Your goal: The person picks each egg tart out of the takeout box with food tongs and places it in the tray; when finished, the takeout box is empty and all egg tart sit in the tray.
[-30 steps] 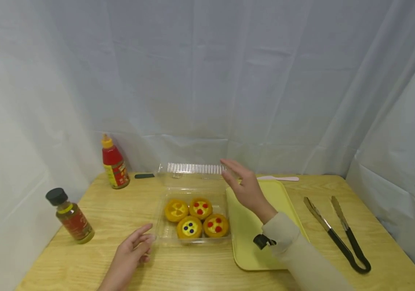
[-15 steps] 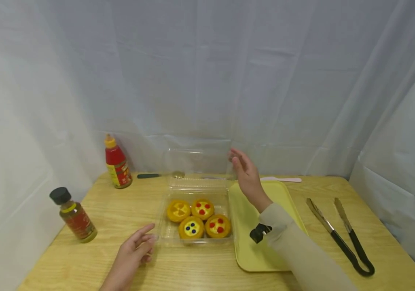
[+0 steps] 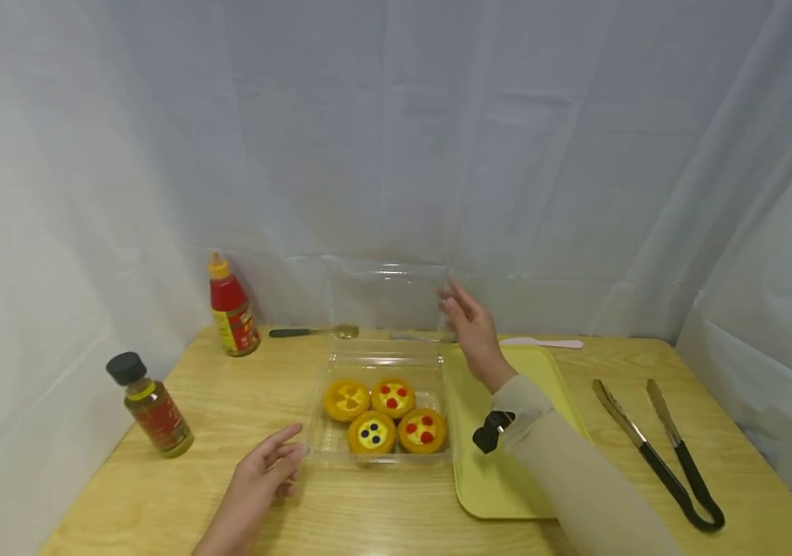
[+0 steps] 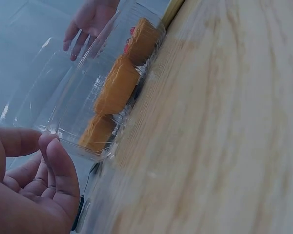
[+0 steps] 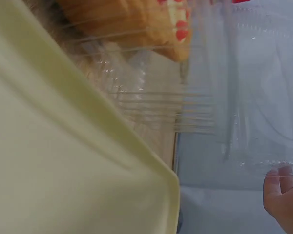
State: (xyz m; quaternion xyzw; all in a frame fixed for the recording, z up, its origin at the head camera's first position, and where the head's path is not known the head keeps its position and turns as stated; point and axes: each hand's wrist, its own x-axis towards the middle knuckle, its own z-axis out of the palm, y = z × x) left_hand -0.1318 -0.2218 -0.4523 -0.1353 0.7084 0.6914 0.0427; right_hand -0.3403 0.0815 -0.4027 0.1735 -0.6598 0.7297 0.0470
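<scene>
A clear plastic clamshell container [image 3: 319,432] stands on the table with its lid [image 3: 389,297] raised at the back. Inside sit several round tarts, including a blueberry-dotted tart [image 3: 371,434] and a red-dotted tart [image 3: 422,431]. My left hand [image 3: 264,467] is at the container's front left corner; in the left wrist view its thumb [image 4: 61,168] and forefinger pinch the rim. My right hand [image 3: 472,328] has its extended fingers at the lid's right edge. In the right wrist view its fingertips [image 5: 272,183] touch the lid's edge.
A yellow tray [image 3: 507,494] lies right of the container, with black-handled tongs [image 3: 674,463] beyond it. On the left stand a red sauce bottle [image 3: 231,309] and a black-capped bottle [image 3: 157,413]. A dark-handled spoon [image 3: 292,333] and a pink knife [image 3: 549,343] lie along the back.
The lid has swung up and back from a lower slant, my right hand moving with it toward the back. My left hand keeps its place at the container's corner.
</scene>
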